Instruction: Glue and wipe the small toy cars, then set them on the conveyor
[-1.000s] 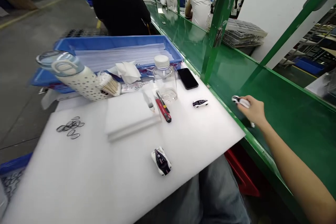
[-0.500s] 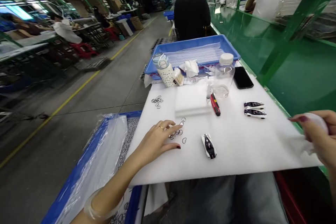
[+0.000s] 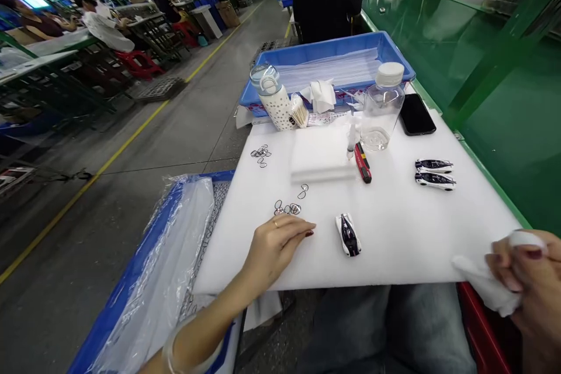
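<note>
So the nearest white toy car with a glossy black top [image 3: 349, 235] sits on the flat white work board [image 3: 394, 263], close to the edge on the person's side. Its long axis runs mostly away from the wearer, far end leaning a bit left, near end a bit right. Can't honestly tell which end is the nose.

Left hand [image 3: 274, 248] is just left of it, not touching it. Thumb and index tips are drawn close together, pointing at the car, other fingers curled alongside. Can't tell if anything thin is pinched in there. Just beyond that hand there's a small pile of thin black rings [image 3: 287, 208].

Right hand [image 3: 532, 280] is off at the right edge, fingers bent and clenched around a crumpled soft white cloth or tissue [image 3: 488, 289]. The loose part sticks out left and sags past the board's edge.

Further up on the right, two matching white-and-black toy cars [image 3: 435, 180] are parked side by side, long axes running left to right, so roughly crosswise to the near one. Left of them lies a slim red-and-black tool [image 3: 363, 163], slanted, beside a low white foam-looking slab [image 3: 322, 155].
</note>
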Action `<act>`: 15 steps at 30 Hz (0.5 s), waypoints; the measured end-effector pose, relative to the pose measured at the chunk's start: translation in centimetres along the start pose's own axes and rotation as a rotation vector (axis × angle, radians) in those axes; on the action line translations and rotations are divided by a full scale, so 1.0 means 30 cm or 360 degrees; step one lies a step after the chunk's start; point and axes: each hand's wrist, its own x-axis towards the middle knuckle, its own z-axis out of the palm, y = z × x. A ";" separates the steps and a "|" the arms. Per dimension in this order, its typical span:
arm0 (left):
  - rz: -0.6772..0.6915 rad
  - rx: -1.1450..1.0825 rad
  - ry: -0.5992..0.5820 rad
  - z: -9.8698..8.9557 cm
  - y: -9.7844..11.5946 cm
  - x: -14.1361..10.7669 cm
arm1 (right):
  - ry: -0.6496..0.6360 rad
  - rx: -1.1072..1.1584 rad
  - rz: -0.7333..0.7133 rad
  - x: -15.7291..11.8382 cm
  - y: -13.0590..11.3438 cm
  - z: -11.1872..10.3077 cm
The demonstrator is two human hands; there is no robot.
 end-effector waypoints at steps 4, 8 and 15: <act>-0.0383 -0.0626 0.0242 0.087 0.175 0.001 | -0.0681 -0.0135 0.0006 -0.108 -0.056 0.223; -0.0620 -0.1000 0.0413 0.191 0.258 0.001 | -0.0998 -0.0069 -0.0057 -0.138 -0.096 0.369; -0.0680 -0.1966 0.0354 0.238 0.195 -0.025 | -0.1269 0.0169 0.0372 -0.155 -0.116 0.391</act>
